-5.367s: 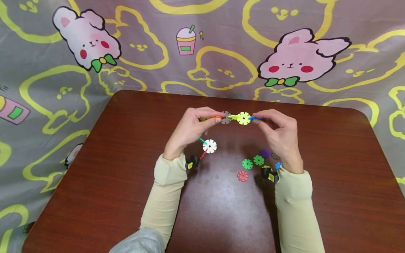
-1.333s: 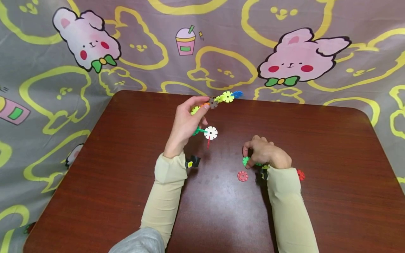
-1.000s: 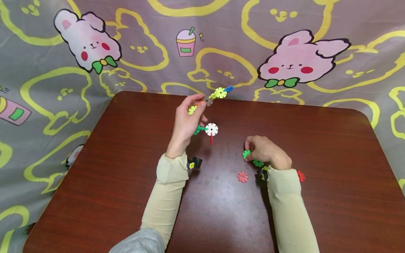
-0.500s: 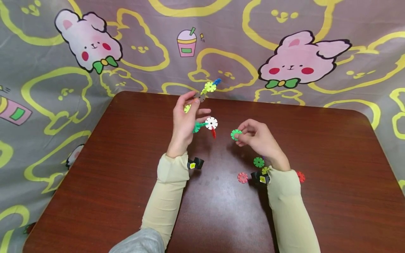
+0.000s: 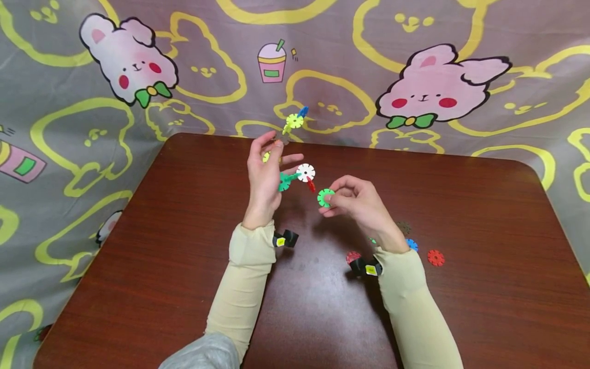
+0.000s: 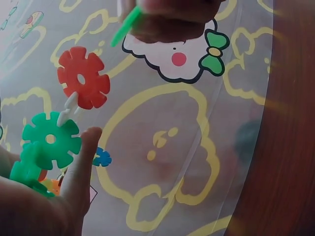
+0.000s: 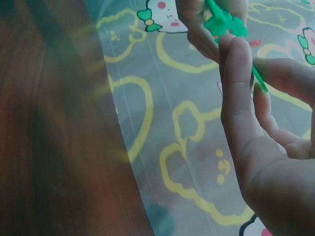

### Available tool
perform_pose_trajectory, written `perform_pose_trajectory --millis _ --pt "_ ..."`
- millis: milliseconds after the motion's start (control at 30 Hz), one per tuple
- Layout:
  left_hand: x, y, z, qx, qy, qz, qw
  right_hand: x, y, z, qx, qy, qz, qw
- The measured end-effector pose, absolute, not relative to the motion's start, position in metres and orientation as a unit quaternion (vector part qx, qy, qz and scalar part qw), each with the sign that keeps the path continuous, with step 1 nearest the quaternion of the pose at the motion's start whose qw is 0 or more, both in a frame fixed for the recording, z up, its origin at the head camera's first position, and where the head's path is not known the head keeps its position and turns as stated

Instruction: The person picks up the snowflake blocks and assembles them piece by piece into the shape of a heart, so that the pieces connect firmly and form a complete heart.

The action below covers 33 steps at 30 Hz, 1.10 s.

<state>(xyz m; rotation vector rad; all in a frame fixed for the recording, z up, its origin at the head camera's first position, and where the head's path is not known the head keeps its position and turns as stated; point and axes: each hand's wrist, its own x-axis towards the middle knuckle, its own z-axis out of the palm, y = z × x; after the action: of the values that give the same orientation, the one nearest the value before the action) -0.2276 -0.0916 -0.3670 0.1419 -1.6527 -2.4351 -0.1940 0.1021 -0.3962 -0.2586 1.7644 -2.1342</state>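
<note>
My left hand [image 5: 264,177] pinches a chain of slotted plastic snowflake discs between thumb and fingers above the table. Its upper end has a yellow disc [image 5: 294,121] and a blue disc [image 5: 302,111]; its lower end runs through green pieces to a white disc [image 5: 306,172] and a red disc [image 5: 311,185]. In the left wrist view, the red disc [image 6: 68,74] shows face-on. Thumb and fingers of my right hand [image 5: 361,205] pinch a loose bright green disc [image 5: 321,195], just right of the red one. The chain's middle is partly hidden by the left fingers.
Loose discs lie on the brown table [image 5: 184,256] by my right wrist: a red disc [image 5: 435,258], a blue disc [image 5: 412,246], a dark disc [image 5: 403,227] and a pinkish-red disc [image 5: 352,255]. Behind the table hangs a patterned cloth [image 5: 332,31].
My right hand left the chain's blue end, took a green disc from the table and brought it up and left. My left hand tilted the chain, swinging its blue end up and left.
</note>
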Motion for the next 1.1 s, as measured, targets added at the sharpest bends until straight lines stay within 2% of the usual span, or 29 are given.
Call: perform_pose_trajectory --millis 400,1100 --pt "-0.226 -0.088 -0.366 0.044 -0.553 -0.825 0.108 -0.193 0.095 -0.395 -0.071 0.618 -0.763 0.176" --pt "-0.226 -0.084 -0.367 0.049 -0.546 -0.824 0.14 -0.192 0.089 -0.394 -0.06 0.586 -0.798 0.125"
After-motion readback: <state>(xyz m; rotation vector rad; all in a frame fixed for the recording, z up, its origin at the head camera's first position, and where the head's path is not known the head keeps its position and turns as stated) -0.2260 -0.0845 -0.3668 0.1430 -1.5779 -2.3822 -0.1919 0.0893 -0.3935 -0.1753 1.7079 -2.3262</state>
